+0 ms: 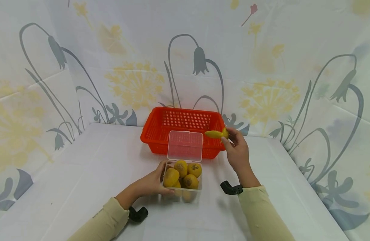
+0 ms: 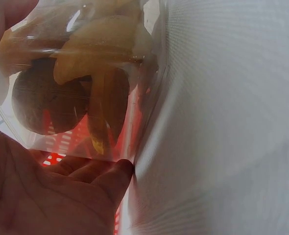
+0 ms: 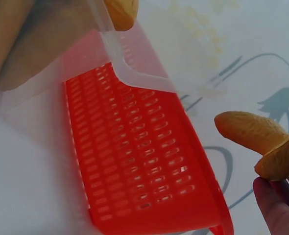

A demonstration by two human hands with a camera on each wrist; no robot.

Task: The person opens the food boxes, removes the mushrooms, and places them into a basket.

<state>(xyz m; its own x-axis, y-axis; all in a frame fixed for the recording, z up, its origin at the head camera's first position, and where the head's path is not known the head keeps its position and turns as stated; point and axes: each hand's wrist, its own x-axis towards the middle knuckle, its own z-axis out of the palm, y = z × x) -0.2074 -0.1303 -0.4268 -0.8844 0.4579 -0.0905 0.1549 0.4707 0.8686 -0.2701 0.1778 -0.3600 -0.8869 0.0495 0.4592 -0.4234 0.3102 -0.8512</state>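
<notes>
In the head view my right hand [image 1: 237, 147] pinches a yellow mushroom [image 1: 216, 134] between thumb and fingers, over the right end of the red basket. The right wrist view shows that mushroom's long stem [image 3: 250, 128] pointing away from the fingers. My left hand [image 1: 151, 180] grips the left side of a clear plastic box [image 1: 200, 193], whose lid [image 1: 185, 146] stands up, hinged at the back. Inside the box lie several yellow mushrooms [image 1: 180, 168], some with brown-marked caps. Through the clear wall, the left wrist view shows caps and a stem [image 2: 109, 105].
The red slotted basket [image 1: 146, 135] stands right behind the box, near the flower-printed backdrop [image 1: 136, 40]. A white cloth [image 1: 91, 187] covers the table. A black curved wrist mount [image 1: 230, 188] juts from each sleeve.
</notes>
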